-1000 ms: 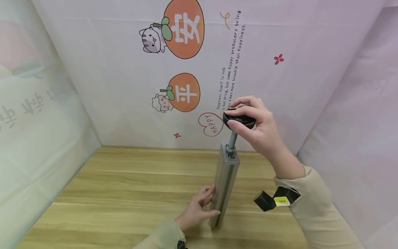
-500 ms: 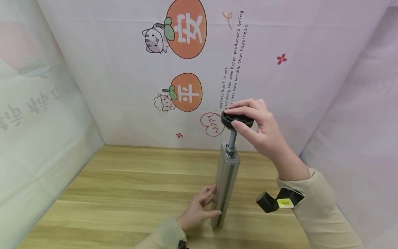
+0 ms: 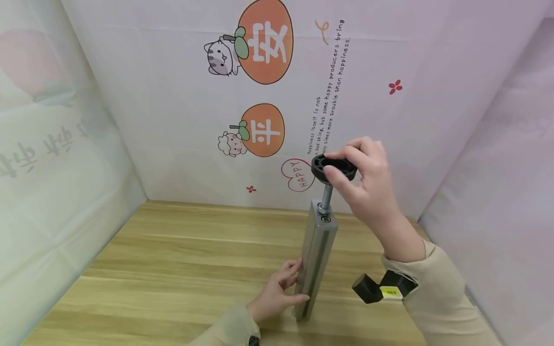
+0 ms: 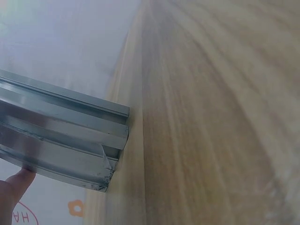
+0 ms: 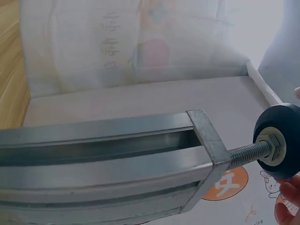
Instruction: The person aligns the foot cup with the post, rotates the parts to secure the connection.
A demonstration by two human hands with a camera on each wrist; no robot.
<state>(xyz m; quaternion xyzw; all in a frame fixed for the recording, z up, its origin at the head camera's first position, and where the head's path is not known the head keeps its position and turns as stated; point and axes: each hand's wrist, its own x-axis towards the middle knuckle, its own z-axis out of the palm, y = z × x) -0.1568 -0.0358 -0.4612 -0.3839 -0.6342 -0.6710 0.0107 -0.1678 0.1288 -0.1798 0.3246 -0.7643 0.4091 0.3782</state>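
Note:
An aluminium profile point(image 3: 319, 254) stands upright on the wooden table, its lower end touching the boards in the left wrist view. From its top end plate point(image 5: 206, 136) a threaded rod point(image 5: 246, 154) sticks out, carrying a round black levelling foot point(image 3: 320, 174). My right hand point(image 3: 370, 185) pinches the foot's rim between thumb and fingers. Low down, my left hand point(image 3: 274, 293) holds the profile, thumb on the near side and fingers on the left. A nut point(image 3: 323, 208) sits at the rod's base, and another nut point(image 5: 272, 147) lies against the foot's underside.
The wooden table point(image 3: 173, 259) spreads out to the left of the profile. Printed white cloth walls point(image 3: 182, 120) enclose it at the back and both sides. A black wrist camera point(image 3: 368, 288) juts from the right sleeve.
My right thumb and fingers have shifted round the foot's rim, and more of its ribbed face shows. The left hand keeps its place on the profile. The head view has moved slightly.

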